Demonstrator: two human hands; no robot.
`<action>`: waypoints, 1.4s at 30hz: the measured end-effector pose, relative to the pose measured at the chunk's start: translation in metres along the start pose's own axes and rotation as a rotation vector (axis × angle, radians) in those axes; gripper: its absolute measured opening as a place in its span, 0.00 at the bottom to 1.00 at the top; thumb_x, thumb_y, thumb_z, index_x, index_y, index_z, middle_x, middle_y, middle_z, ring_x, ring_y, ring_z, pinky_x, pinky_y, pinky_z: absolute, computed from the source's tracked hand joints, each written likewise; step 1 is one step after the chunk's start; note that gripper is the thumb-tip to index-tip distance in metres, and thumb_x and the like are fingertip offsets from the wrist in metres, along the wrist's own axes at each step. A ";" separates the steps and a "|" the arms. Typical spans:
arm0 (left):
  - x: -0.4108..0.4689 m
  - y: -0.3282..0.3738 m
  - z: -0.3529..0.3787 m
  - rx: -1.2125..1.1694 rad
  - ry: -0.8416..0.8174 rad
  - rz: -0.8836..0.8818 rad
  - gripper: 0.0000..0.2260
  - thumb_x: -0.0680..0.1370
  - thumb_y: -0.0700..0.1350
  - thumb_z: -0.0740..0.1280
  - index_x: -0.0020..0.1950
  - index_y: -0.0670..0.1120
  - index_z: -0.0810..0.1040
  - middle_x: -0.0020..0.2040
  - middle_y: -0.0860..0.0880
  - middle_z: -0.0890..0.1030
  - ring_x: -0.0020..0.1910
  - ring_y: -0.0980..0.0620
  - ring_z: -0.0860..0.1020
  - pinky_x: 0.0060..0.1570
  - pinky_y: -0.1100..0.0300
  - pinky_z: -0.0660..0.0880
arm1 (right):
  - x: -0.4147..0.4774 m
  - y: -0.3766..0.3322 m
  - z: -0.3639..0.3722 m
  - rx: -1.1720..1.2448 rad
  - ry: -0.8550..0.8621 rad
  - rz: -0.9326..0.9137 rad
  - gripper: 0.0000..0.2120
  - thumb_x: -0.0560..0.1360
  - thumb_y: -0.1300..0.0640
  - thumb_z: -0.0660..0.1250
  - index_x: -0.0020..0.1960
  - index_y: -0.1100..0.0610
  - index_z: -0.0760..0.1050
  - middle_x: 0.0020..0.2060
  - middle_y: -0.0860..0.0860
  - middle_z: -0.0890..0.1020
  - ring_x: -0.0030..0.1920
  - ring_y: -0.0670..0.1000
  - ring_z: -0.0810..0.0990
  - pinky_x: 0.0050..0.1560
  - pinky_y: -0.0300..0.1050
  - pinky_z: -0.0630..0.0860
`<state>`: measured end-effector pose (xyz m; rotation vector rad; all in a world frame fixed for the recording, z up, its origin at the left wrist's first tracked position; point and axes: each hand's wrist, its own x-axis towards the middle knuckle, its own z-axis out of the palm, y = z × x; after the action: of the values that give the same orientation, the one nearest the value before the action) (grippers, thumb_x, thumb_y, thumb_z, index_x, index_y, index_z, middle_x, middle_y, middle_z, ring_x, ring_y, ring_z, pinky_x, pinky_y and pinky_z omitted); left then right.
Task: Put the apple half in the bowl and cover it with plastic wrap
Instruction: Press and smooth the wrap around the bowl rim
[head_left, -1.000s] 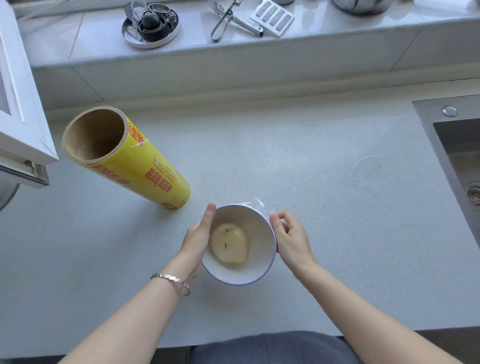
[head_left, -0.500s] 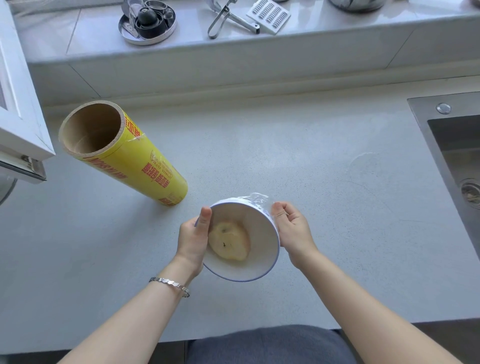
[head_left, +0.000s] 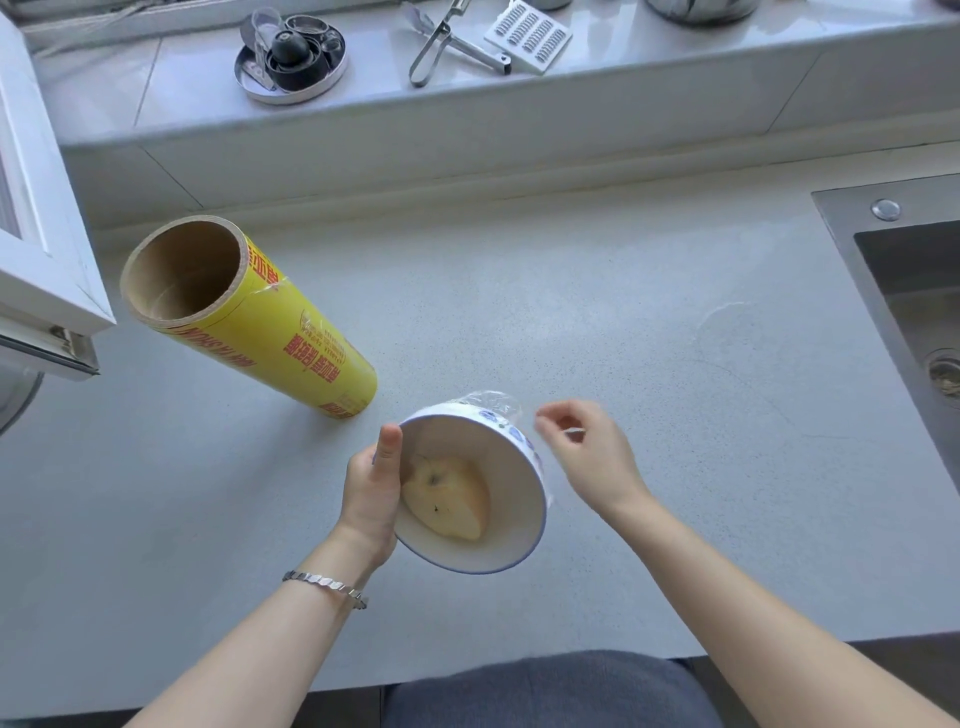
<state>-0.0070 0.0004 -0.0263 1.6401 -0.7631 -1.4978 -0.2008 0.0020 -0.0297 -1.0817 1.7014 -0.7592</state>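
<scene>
A white bowl with a blue rim (head_left: 514, 499) is tilted toward me above the grey counter, with a pale apple half (head_left: 445, 498) lying inside. Clear plastic wrap (head_left: 488, 401) clings over the bowl and bunches at its far side. My left hand (head_left: 370, 493) grips the bowl's left rim, thumb up along the edge. Just to the right of the bowl hovers my right hand (head_left: 587, 457), fingers loosely curled and off the bowl. A big yellow roll of plastic wrap (head_left: 260, 322) lies on the counter to the upper left.
A steel sink (head_left: 914, 312) is set into the counter at the right. On the ledge behind lie a round metal tin of small parts (head_left: 291, 52), a peeler (head_left: 441, 47) and a white grater (head_left: 527, 36). A white window frame (head_left: 41, 218) juts in at the left.
The bowl has been lifted and tipped more toward me by my left hand. My right hand has come off the bowl's right side and moved away to the right.
</scene>
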 end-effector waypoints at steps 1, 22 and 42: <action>0.000 0.000 -0.001 -0.020 0.014 0.000 0.41 0.39 0.78 0.67 0.37 0.48 0.80 0.30 0.53 0.83 0.32 0.55 0.81 0.36 0.57 0.78 | -0.006 -0.002 -0.005 0.046 0.073 -0.032 0.05 0.77 0.58 0.61 0.47 0.50 0.75 0.45 0.47 0.78 0.45 0.42 0.76 0.46 0.31 0.71; 0.005 0.014 0.015 0.145 -0.105 0.109 0.42 0.49 0.78 0.66 0.44 0.43 0.73 0.42 0.43 0.69 0.42 0.46 0.67 0.45 0.51 0.63 | -0.003 -0.030 -0.022 0.355 -0.407 0.171 0.30 0.66 0.33 0.50 0.41 0.53 0.81 0.45 0.50 0.83 0.49 0.48 0.79 0.56 0.43 0.71; -0.004 0.023 0.012 0.259 -0.240 0.227 0.51 0.48 0.78 0.66 0.40 0.29 0.77 0.36 0.41 0.73 0.38 0.47 0.70 0.36 0.56 0.64 | 0.005 -0.028 -0.003 0.165 -0.304 0.050 0.15 0.78 0.52 0.57 0.35 0.57 0.67 0.27 0.52 0.69 0.28 0.48 0.66 0.31 0.41 0.63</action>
<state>-0.0180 -0.0101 -0.0053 1.5094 -1.2774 -1.4950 -0.1955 -0.0143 -0.0066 -0.9818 1.3791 -0.6535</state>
